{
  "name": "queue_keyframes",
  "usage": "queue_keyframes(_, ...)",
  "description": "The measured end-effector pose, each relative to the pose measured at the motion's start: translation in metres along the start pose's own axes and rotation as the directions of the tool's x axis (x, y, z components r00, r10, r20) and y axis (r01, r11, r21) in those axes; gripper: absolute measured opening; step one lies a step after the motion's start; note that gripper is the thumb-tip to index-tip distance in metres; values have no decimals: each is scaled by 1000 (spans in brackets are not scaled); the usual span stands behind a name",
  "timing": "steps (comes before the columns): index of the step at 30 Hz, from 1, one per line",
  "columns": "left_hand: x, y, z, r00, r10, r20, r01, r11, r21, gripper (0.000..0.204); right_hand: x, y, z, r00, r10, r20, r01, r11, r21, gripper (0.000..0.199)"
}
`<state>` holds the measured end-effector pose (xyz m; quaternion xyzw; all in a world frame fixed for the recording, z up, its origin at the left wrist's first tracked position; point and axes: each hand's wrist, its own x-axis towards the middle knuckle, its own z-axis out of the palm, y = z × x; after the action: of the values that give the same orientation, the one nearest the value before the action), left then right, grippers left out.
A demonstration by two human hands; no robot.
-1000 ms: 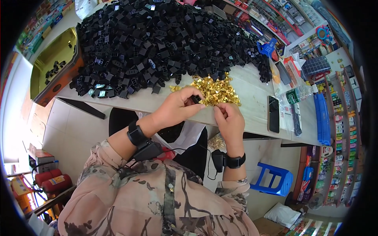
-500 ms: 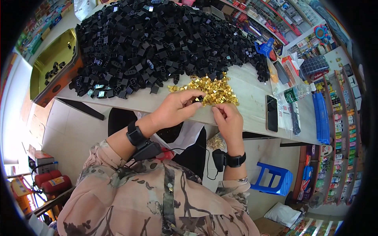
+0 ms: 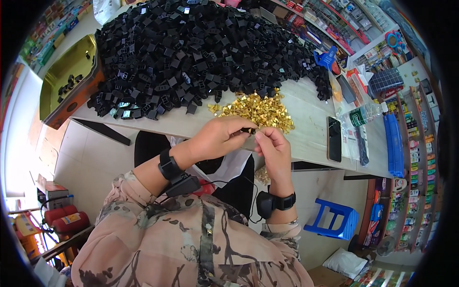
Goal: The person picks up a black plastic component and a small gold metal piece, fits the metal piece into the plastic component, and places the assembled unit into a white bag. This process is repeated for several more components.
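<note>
In my left hand (image 3: 216,137), thumb and forefinger pinch a small black plastic housing (image 3: 246,130). My right hand (image 3: 274,149) meets it from the right, its thumb and fingertips pressed together against the end of the piece. Whatever those right fingertips hold is too small and covered to make out. Just beyond both hands lies a heap of small gold-coloured metal pieces (image 3: 260,111) on the table (image 3: 306,112). Behind it rises a large mound of black plastic housings (image 3: 177,62), similar to the one I hold.
An open tin box (image 3: 69,91) with a few black pieces stands at the left. On the right lie a phone (image 3: 334,138), a water bottle (image 3: 366,115) and a blue tape dispenser (image 3: 327,60). Below, an open white bag (image 3: 231,165) sits by my lap; a blue stool (image 3: 332,219) stands right.
My right hand has moved from the near edge of the gold heap to the black housing. My left hand has shifted slightly right and down, and the two hands now meet.
</note>
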<state>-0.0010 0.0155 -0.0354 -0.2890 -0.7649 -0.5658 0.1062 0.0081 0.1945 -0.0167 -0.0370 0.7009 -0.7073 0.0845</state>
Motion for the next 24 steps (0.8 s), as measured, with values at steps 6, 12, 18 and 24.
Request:
queue_keyframes(6,0,-1,3,999,39,2,-39,999,30,26,1,1,-7,999,-3,43,7,996,-87,12)
queue_keyframes(12,-4,-4,1,991,130,33,-133,986,101,29,2,-6,-10,987,103,120,-86,986,-144,13)
queue_keyframes(18,0,7,-5,994,-34,101,35,999,-11,26,3,-1,-4,994,32,103,-27,998,-50,13)
queue_keyframes(24,2,-1,-10,942,-297,159,337,841,-425,24,3,6,-18,997,-61,-46,58,996,-69,14)
